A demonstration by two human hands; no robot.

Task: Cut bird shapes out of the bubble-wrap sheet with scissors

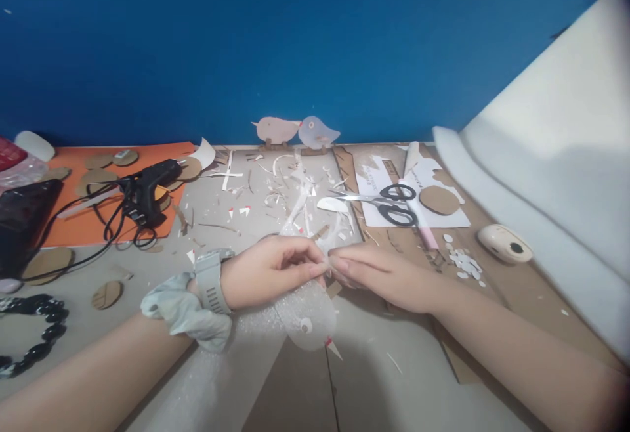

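One pale bird cutout (pixel 311 314), below left fingers (pixel 310 271) pinching it, right fingers (pixel 361 263), grip unclear

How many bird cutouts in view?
3. A pink bird and bluish bird side by side near the blue wall; a white bird at the left hand and right hand, partly covered. Others could be hidden.

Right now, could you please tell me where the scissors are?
In the head view, the scissors lie right of centre, beyond the right hand, partly on the white paper and just left of the cardboard disc.
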